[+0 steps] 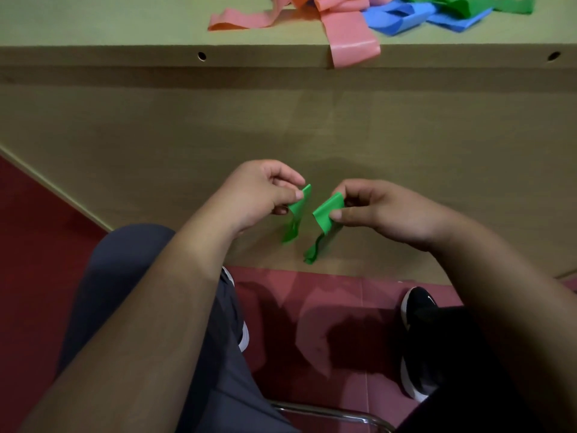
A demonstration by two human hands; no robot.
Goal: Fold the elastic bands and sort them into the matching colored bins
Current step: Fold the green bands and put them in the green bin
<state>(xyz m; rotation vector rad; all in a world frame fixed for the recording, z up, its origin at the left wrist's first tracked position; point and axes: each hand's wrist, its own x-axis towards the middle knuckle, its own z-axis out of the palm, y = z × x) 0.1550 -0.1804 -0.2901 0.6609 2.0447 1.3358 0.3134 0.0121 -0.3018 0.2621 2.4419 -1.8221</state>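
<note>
Left hand (259, 195): fingers are pinching one green band (326, 214).
Right hand (384, 210): fingers are pinching the same band.
Pink band (352, 42): hanging over the counter (125, 23) near edge.

Setting: plain indoor room, office or workroom, I cannot tell which. Evidence: laminate wood-grain desk (281, 120) in front of me, round holes (202, 55) in its front edge; dark red tiled floor (312, 295) under my shoes (420, 307); chrome tube chair frame (327, 412) beneath me.

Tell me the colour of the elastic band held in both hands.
Plain green. The elastic band shows best in the head view.
</note>
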